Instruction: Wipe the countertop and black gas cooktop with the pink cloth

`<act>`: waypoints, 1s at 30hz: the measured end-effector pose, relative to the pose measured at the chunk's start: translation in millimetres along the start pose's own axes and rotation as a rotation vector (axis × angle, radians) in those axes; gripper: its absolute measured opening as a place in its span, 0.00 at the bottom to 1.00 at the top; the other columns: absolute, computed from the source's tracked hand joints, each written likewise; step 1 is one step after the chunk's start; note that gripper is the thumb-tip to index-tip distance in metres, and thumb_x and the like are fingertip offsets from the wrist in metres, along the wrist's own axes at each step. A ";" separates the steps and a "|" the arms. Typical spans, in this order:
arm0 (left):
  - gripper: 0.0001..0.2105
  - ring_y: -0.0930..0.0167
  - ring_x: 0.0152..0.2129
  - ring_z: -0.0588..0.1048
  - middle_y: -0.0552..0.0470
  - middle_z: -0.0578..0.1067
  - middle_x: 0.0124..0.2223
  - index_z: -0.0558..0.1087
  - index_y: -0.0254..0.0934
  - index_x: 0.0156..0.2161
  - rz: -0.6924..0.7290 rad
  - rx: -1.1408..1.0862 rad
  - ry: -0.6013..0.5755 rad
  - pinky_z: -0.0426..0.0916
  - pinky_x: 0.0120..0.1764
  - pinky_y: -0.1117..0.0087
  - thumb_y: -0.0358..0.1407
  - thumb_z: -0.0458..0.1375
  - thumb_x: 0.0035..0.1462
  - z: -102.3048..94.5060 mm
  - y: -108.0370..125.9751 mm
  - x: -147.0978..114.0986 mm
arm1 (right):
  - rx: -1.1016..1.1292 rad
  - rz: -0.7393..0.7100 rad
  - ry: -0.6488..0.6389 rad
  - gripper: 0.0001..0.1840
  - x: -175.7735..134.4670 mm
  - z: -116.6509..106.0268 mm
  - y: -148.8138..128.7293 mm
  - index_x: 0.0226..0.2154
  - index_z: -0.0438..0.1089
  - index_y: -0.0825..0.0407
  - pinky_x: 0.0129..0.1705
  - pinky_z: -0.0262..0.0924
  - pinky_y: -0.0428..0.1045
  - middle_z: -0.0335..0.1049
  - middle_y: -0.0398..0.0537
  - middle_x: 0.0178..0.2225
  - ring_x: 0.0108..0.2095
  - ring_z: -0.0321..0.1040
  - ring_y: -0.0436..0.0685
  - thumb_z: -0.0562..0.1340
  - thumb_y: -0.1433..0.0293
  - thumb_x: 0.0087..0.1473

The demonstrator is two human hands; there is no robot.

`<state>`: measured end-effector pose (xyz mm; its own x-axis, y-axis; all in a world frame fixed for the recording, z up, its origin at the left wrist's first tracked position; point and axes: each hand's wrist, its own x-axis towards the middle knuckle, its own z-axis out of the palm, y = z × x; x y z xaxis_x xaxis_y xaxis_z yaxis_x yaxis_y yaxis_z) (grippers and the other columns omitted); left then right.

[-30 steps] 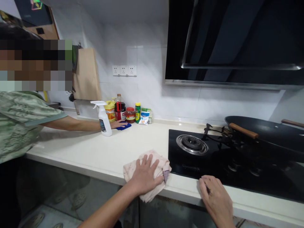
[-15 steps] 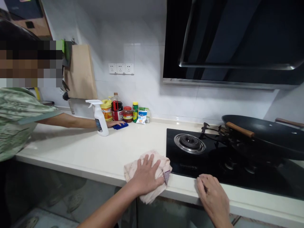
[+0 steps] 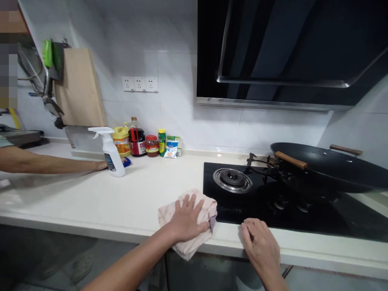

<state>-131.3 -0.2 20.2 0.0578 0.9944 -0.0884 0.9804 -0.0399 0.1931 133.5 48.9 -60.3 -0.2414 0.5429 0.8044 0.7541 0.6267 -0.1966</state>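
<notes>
My left hand (image 3: 188,220) lies flat with fingers spread on a pale pink cloth (image 3: 169,214). The cloth is on the white countertop's front part, beside the left edge of the black gas stove (image 3: 224,206), and one corner hangs over the counter edge. My right hand (image 3: 262,242) rests on the counter's front edge just before the stove. Its fingers are curled in, and nothing shows in them.
A white spray bottle (image 3: 112,157) stands at left, partly hiding a co-worker's hand on a blue cloth (image 3: 126,162). Sauce bottles, a red-lidded jar (image 3: 152,146) and packets line the wall. A wok (image 3: 321,165) sits on the right burner, under a dark range hood (image 3: 287,52).
The view has turned left. The co-worker's arm and blue cloth have moved left, behind the spray bottle. My left hand stays on the pink cloth; my right hand keeps its place on the edge.
</notes>
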 end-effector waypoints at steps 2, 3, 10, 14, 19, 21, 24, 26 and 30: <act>0.45 0.47 0.71 0.33 0.41 0.34 0.76 0.43 0.43 0.74 0.002 -0.001 -0.004 0.35 0.66 0.35 0.65 0.43 0.60 -1.2 1.8 3.2 | -0.008 0.001 0.008 0.14 -0.1 0.3 0.0 0.34 0.70 0.50 0.40 0.60 0.52 0.74 0.50 0.36 0.36 0.67 0.56 0.53 0.66 0.68; 0.45 0.46 0.71 0.33 0.41 0.34 0.76 0.43 0.43 0.74 0.001 -0.002 -0.004 0.35 0.66 0.35 0.65 0.43 0.60 -1.6 2.7 4.7 | -0.011 0.001 0.006 0.14 -0.2 0.4 0.0 0.34 0.70 0.50 0.40 0.60 0.52 0.74 0.50 0.36 0.36 0.67 0.56 0.53 0.66 0.68; 0.47 0.47 0.72 0.34 0.40 0.35 0.76 0.44 0.43 0.74 -0.001 -0.017 0.007 0.35 0.66 0.36 0.67 0.44 0.58 -0.5 4.6 10.3 | -0.004 0.008 -0.013 0.13 -0.7 0.6 -0.7 0.36 0.70 0.50 0.40 0.60 0.52 0.74 0.50 0.37 0.37 0.67 0.57 0.53 0.66 0.68; 0.47 0.47 0.72 0.33 0.40 0.35 0.76 0.44 0.44 0.74 0.010 -0.029 0.020 0.35 0.66 0.35 0.68 0.42 0.58 2.5 2.2 10.8 | 0.007 0.019 -0.021 0.13 -2.8 1.0 1.2 0.35 0.71 0.50 0.41 0.60 0.53 0.74 0.50 0.38 0.38 0.67 0.57 0.53 0.66 0.68; 0.49 0.46 0.71 0.32 0.41 0.34 0.76 0.44 0.44 0.74 0.017 -0.063 0.031 0.33 0.66 0.35 0.70 0.41 0.56 6.8 -0.1 11.4 | 0.130 -0.033 -0.056 0.18 12.0 -8.3 -0.5 0.32 0.72 0.48 0.40 0.59 0.53 0.75 0.47 0.36 0.37 0.68 0.57 0.52 0.61 0.69; 0.49 0.47 0.71 0.32 0.42 0.34 0.76 0.44 0.44 0.74 0.019 -0.091 0.028 0.32 0.66 0.36 0.71 0.40 0.56 6.9 0.5 10.3 | 0.147 -0.042 -0.023 0.18 24.6 -8.7 -3.9 0.35 0.74 0.46 0.41 0.58 0.53 0.76 0.46 0.38 0.39 0.70 0.58 0.53 0.58 0.69; 0.50 0.47 0.71 0.32 0.41 0.35 0.76 0.45 0.43 0.74 0.021 -0.143 0.036 0.30 0.67 0.36 0.71 0.40 0.55 5.7 2.0 7.0 | 0.090 -0.065 -0.022 0.19 39.1 5.3 -8.3 0.38 0.76 0.45 0.40 0.57 0.55 0.77 0.48 0.41 0.41 0.70 0.60 0.53 0.55 0.67; 0.49 0.47 0.71 0.32 0.41 0.35 0.76 0.46 0.43 0.74 0.026 -0.175 0.041 0.30 0.67 0.37 0.71 0.39 0.55 4.8 2.3 4.5 | 0.049 -0.116 -0.091 0.20 39.9 20.5 -8.4 0.38 0.77 0.45 0.35 0.56 0.54 0.77 0.49 0.40 0.38 0.70 0.61 0.52 0.55 0.66; 0.48 0.48 0.71 0.31 0.43 0.34 0.76 0.46 0.43 0.74 0.048 -0.221 0.025 0.28 0.67 0.38 0.70 0.38 0.57 3.9 1.5 1.0 | 0.081 -0.147 -0.218 0.19 23.3 39.9 1.2 0.41 0.77 0.43 0.36 0.58 0.54 0.77 0.47 0.41 0.39 0.70 0.61 0.53 0.54 0.66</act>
<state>-129.0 0.3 16.6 0.0965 0.9941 -0.0501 0.9114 -0.0680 0.4059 104.4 84.6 -64.2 -0.4769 0.5447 0.6899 0.6520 0.7456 -0.1380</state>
